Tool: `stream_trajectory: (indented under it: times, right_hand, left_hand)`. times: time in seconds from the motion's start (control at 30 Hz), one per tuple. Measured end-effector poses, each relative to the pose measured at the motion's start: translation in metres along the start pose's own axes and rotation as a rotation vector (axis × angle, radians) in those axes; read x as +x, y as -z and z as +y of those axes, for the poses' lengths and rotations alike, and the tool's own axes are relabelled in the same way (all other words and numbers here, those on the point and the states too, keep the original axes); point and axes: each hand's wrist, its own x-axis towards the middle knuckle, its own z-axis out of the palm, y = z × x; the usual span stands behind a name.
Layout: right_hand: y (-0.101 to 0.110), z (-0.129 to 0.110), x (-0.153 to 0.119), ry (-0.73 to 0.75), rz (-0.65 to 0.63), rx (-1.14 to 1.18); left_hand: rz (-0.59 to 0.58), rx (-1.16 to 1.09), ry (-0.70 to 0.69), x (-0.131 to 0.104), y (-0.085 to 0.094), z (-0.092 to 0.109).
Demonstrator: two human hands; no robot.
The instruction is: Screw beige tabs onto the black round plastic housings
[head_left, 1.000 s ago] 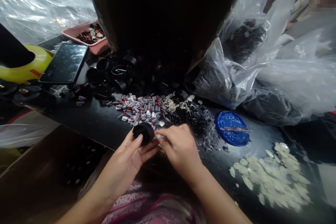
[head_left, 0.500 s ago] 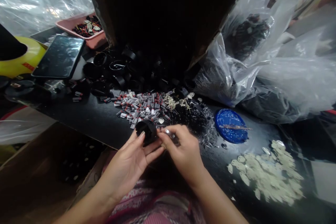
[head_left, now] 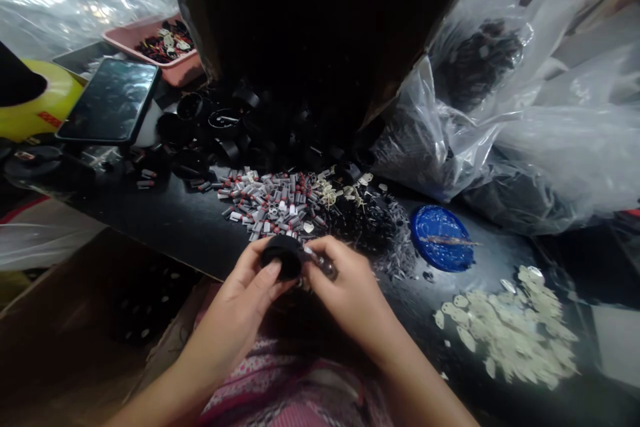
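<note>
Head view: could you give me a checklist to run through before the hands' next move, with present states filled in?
1. Round black housing gripped by the left hand: ok, thumb at its rim.
2. Right hand free: not ok, it holds a small shiny piece.
3. Shiny piece touching the housing: cannot tell, the contact is too small and dark.
4. Housing's interior: cannot tell, too dark.
5. Grey red-ended parts near the hands: ok, piled just beyond them.
6. Blue lid apart from both hands: ok.

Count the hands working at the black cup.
2: the left hand holds the cup; the right hand, just to its right, holds a shiny piece. Neither hand is hidden, though some fingers are.
</note>
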Motion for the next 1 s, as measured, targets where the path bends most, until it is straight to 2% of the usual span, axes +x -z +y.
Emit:
stream_trajectory:
  times: [0.07, 0.13, 0.23, 0.3, 0.4, 0.53, 0.6, 0.73, 0.83, 1.0]
  right_hand:
    - [0.000, -0.001, 0.008, 0.031, 0.048, -0.115]
    - [-0.003, -0.002, 0.019, 0.055, 0.084, -0.325]
    - [-0.009, -0.002, 0.035, 0.069, 0.037, -0.601]
    - [-0.012, -0.002, 0.041, 0.083, 0.011, -0.657]
    - [-0.006, 0.000, 0.037, 0.078, 0.032, -0.565]
    - [0.016, 0.005, 0.017, -0.024, 0.108, -0.123]
    - [0.025, 0.007, 0.008, -0.068, 0.113, 0.015]
    - [0.028, 0.008, -0.003, -0.014, 0.110, -0.090]
    - [0.025, 0.005, -0.009, 0.038, 0.085, -0.171]
    - [0.023, 0.006, -0.025, -0.021, 0.004, -0.028]
  left_hand:
    - [0.057, 0.006, -0.046, 0.004, 0.003, 0.002]
    - [0.115, -0.032, -0.103, 0.009, 0.005, 0.004]
    - [0.152, -0.118, -0.116, 0.018, 0.003, 0.006]
    - [0.140, -0.157, -0.087, 0.022, -0.001, 0.005]
    - [0.103, -0.189, -0.060, 0.027, -0.008, 0.002]
    - [0.079, -0.226, 0.011, 0.027, -0.018, 0.000]
    - [0.062, -0.218, 0.027, 0.025, -0.022, -0.002]
    - [0.005, -0.167, 0.004, 0.019, -0.023, -0.011]
    - [-0.016, -0.087, -0.003, 0.007, -0.014, -0.020]
    - [-0.006, 0.020, -0.024, -0.013, 0.001, -0.030]
